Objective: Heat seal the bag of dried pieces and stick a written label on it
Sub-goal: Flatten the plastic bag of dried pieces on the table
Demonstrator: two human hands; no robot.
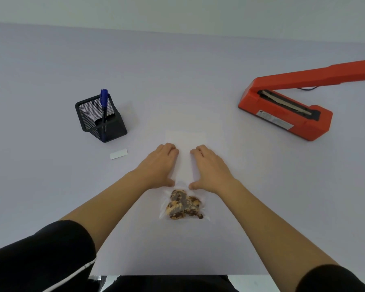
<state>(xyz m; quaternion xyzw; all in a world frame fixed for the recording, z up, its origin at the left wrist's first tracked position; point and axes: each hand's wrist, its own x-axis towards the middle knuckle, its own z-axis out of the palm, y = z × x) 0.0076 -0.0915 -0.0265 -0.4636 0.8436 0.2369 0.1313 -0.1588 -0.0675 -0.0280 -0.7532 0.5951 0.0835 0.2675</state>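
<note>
Head view | my left hand (159, 165) and right hand (211, 167) press bag (184, 165) flat, fingers together | sealer (282, 110), label (118, 154), pen (103, 102) untouched; sealing, labelling pending

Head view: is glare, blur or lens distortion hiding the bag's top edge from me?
Head view: light is soft and even, no glare; the clear bag nearly vanishes against the pale table, and only the dried pieces stand out. Head view again: wide-angle bowing stretches the sealer near the right edge; focus is slightly soft overall, no motion smear.
</note>
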